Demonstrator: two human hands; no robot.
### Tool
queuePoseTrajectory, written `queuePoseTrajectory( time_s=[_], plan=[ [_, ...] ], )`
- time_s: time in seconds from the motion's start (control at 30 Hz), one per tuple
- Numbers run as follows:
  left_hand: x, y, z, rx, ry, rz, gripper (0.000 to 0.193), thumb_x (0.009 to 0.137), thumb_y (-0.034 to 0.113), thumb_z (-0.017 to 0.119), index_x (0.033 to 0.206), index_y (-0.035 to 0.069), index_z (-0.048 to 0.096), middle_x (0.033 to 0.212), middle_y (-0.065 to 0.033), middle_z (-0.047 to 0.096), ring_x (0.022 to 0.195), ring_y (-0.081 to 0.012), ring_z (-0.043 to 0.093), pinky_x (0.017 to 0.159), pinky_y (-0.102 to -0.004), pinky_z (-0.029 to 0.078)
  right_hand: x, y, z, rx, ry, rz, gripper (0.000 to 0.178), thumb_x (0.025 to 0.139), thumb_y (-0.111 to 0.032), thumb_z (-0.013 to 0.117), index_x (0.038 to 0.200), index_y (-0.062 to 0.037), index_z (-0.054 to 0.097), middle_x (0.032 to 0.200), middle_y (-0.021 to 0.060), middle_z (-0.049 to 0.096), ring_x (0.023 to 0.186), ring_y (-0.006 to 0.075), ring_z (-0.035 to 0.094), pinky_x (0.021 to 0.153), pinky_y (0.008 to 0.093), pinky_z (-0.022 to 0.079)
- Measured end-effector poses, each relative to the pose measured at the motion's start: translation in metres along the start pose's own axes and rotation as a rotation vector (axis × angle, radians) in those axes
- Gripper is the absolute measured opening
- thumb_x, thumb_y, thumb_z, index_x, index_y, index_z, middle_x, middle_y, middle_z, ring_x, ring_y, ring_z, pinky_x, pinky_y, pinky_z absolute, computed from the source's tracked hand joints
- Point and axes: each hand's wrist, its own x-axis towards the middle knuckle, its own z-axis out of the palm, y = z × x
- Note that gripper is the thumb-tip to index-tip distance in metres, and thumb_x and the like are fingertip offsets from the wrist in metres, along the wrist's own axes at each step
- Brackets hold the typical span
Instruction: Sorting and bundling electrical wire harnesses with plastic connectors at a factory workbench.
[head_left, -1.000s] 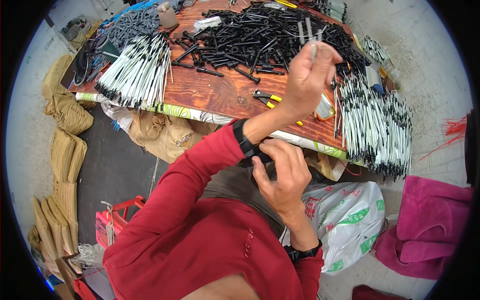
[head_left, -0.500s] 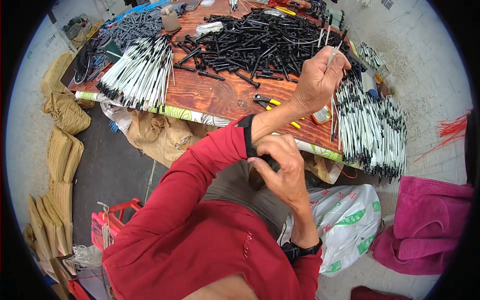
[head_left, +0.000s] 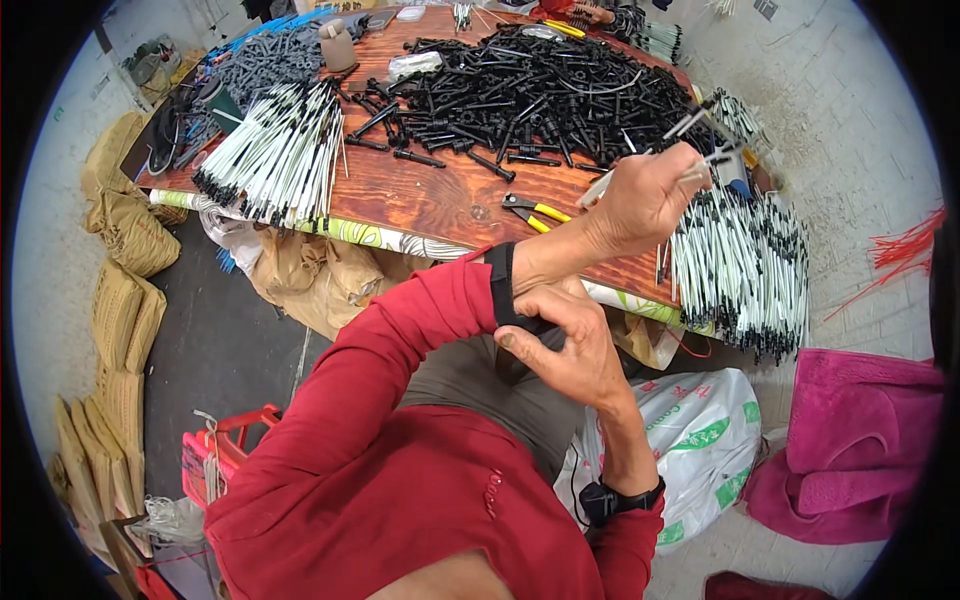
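Observation:
My left hand (head_left: pixel 650 200), above the table's right part, is closed around a few thin white sticks with dark ends (head_left: pixel 690 122). They poke out on both sides of the fist and are partly blurred. Below it, my right hand (head_left: pixel 570 340) grips the black cuff (head_left: pixel 503 285) of my left red sleeve, thumb and fingers at the wrist; some fingertips are hidden. Beside my left forearm lie pliers with yellow handles (head_left: pixel 535 212). A thick bundle of white sticks with black ends (head_left: pixel 740 265) hangs over the table edge, right of my left hand.
A large heap of black plastic parts (head_left: pixel 520 95) covers the wooden table's (head_left: pixel 440 205) middle. To the left are another white stick bundle (head_left: pixel 275 160), grey parts (head_left: pixel 285 65) and a cup (head_left: pixel 340 45). A white plastic bag (head_left: pixel 690 440) and pink cloth (head_left: pixel 850 440) sit below right.
My left hand has turned at the wrist, shifted slightly down, and the sticks in it have swung to a flatter angle. My right hand stays on the cuff; its forearm moved a little right.

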Motion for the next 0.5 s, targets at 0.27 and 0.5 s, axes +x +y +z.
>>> queuePoseTrajectory(
  time_s=[0.27,0.5],
  plan=[
    [0.002,-0.001,0.004,0.378,-0.016,0.197,0.01,0.08,0.011,0.064,0.086,0.008,0.055,0.059,-0.0129,0.056,0.053,-0.0334,0.06,0.044,-0.0434,0.045,-0.007,-0.005,-0.007,-0.031,0.082,0.018,0.026,0.077,-0.015,0.078,0.091,0.0009,0.064,0.086,0.0097,0.064,0.082,0.025,0.056,0.074,0.0328,0.045],
    [0.009,-0.009,0.003,0.522,0.031,0.14,0.006,0.084,0.01,0.062,0.087,0.008,0.056,0.058,-0.0134,0.056,0.053,-0.0331,0.061,0.045,-0.042,0.045,0.0,-0.013,0.006,0.027,0.103,0.091,0.032,0.078,-0.012,0.076,0.104,0.002,0.064,0.088,0.0103,0.064,0.083,0.0268,0.059,0.077,0.034,0.046]
  ],
)
